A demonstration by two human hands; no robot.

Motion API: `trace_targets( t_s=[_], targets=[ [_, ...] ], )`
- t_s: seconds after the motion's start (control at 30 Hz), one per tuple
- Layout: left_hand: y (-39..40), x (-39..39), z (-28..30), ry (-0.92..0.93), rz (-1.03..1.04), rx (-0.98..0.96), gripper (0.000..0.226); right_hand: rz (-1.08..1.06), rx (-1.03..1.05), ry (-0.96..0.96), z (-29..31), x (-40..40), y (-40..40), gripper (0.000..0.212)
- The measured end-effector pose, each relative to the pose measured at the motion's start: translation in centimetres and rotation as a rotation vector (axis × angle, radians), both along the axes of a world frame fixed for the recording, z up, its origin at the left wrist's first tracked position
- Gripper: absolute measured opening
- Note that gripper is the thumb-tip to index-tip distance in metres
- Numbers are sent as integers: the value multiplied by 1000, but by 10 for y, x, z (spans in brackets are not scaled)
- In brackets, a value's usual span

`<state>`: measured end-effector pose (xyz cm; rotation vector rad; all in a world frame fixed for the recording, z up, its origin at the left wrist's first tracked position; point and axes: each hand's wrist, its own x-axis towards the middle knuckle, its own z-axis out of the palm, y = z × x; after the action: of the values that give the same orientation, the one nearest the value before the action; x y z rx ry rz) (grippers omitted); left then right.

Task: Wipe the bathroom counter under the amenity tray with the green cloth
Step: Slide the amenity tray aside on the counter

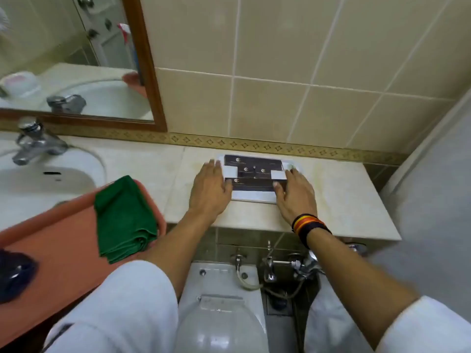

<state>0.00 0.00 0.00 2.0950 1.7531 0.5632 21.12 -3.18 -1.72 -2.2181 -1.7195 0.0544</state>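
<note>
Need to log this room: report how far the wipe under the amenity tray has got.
Done: nothing visibly wiped. In hand: the left hand and right hand are at the sides of the amenity tray, which sits on the counter. Left: moving the tray, fetching the folded green cloth from the orange bin, wiping.

The surface [331, 200] under both hands looks like polished, pale stone. Left of the left hand [210, 189], the green cloth [125, 220] is soft and matt. Between the hands, the amenity tray [254, 197] is smooth white, with matt dark boxes [252, 184].
</note>
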Motion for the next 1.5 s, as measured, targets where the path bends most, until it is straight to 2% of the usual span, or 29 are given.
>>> trace_targets(
  t_s=[0.07,0.13,0.2,0.3,0.47,0.6,0.77,0.87,1.0,1.07,1.17,1.23,1.3,1.4,1.43,1.5],
  targets=[
    [14,11,-11,-144,187,-60,50,-199,21,73,-5,23,11,45],
    [28,17,-19,-222,372,-164,44,-337,-45,122,-6,45,20,37],
    [46,26,-26,-296,465,-248,47,-385,-109,255,-6,61,34,29],
    [64,36,-34,-301,563,-294,47,-406,-141,400,-7,73,47,22],
    [76,59,-16,-285,696,-310,48,-436,-74,614,0,90,41,20],
    [75,97,1,-335,509,-195,53,-545,17,827,2,123,-17,15],
    [69,187,13,-399,178,-228,58,-815,143,1195,-13,166,-98,19],
    [70,249,14,-344,-12,-260,42,-923,274,1294,-15,185,-126,24],
    [76,313,4,-285,-203,-319,45,-991,416,1375,-27,194,-134,37],
    [83,335,-5,-310,-241,-399,47,-1019,484,1398,-34,196,-132,40],
    [90,350,-8,-537,-203,-512,50,-1064,589,1449,-44,193,-123,41],
    [91,351,-13,-601,-194,-530,46,-1087,613,1483,-50,188,-117,42],
    [84,344,-19,-595,-222,-496,47,-1097,612,1503,-56,185,-115,44],
    [68,315,-27,-410,-323,-262,50,-1053,616,1465,-46,174,-120,44],
    [64,303,-28,-343,-351,-168,50,-1030,609,1356,-39,169,-123,39],
    [57,271,-25,-234,-387,1,53,-881,553,983,-16,150,-122,27]
  ],
)
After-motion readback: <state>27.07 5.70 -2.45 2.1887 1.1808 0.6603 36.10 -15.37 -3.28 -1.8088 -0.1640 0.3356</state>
